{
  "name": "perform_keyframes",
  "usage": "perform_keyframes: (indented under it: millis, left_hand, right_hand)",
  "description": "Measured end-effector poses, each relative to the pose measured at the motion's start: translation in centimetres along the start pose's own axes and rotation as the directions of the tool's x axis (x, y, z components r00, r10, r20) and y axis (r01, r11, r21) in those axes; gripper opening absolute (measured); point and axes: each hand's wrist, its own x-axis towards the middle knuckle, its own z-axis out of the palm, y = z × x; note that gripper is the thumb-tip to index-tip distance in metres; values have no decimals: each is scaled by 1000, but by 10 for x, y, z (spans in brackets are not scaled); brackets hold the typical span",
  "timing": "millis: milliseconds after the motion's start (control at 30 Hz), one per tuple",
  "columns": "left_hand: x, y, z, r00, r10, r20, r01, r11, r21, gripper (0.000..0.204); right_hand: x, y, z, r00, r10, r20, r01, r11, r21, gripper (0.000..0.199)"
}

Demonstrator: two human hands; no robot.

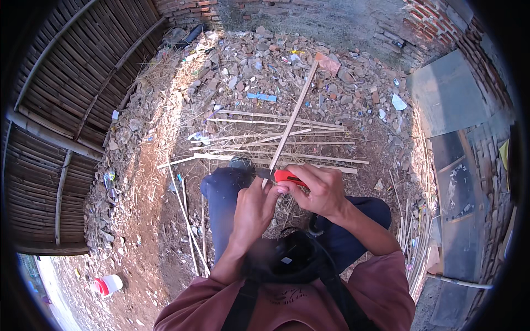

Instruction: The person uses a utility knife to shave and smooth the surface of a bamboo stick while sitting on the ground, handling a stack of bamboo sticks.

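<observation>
Over rubble-strewn dirt, both hands grip a red-handled knife and bamboo strip.

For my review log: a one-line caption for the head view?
Left hand steadies a bamboo strip; right hand grips a red-handled knife.

Head view: I am looking steeply down from head height, facing forward over the ground.
Nearness: hands are sitting close below the lens.

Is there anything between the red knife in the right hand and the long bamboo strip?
Nothing visible. The right hand holds the red knife right at the near end of the bamboo strip, which the left hand grips there.
</observation>
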Motion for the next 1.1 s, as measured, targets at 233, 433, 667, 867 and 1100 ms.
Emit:
perform_keyframes:
  millis: [233, 433, 667, 867, 1100]
  left_hand:
    - [3, 8, 4, 998, -49, -50, 50, 999, 17, 37]
    - [-13, 1, 7, 998, -66, -1, 66, 998, 18, 38]
    - [-24, -4, 2, 992, -114, 48, 110, 991, 78, 31]
    - [-27, -10, -2, 987, -151, 57, 144, 984, 109, 35]
    - [-49, -14, 4, 962, -244, 126, 227, 965, 134, 33]
  right_hand:
    - [2, 6, -2, 1000, 2, 7, -1, 997, -72, 33]
    - [18, 33, -21, 985, 133, -112, -140, 989, -55, 30]
    - [20, 45, -26, 979, 164, -125, -170, 985, -39, 26]
    - [25, 47, -27, 979, 144, -142, -159, 982, -99, 26]
    - [45, 104, -68, 802, 552, -227, -580, 810, -81, 36]
